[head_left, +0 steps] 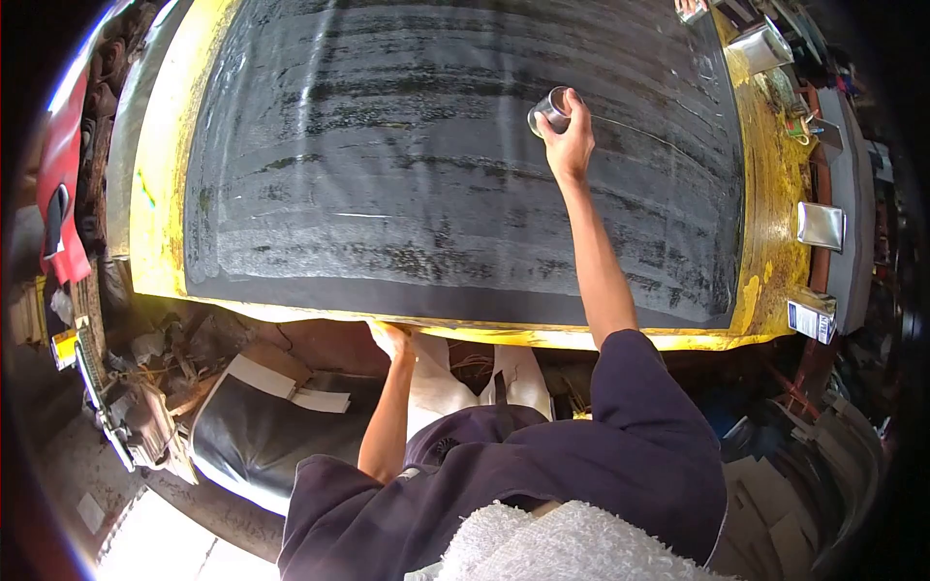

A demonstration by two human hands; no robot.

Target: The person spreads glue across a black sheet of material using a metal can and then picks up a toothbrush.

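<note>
My right hand (569, 138) reaches out over a large black sheet (436, 296), fingers wrapped round a small cylindrical can (554, 107). The can looks shiny and tilted; what it contains I cannot make out. Dull and glossy streaks run across the sheet, with a few thin white lines. The sheet lies on a yellow-covered table (160, 232). At the table's near edge, my left hand (391, 342) touches the yellow border, its fingertips partly hidden there.
Along the right edge stand a metal tin (821, 226), a white-and-blue box (812, 318) and a larger can (762, 45). A black padded piece (254, 426) lies below left. A red item (66, 184) hangs at far left. Something like another person's fingers (691, 9) shows at top right.
</note>
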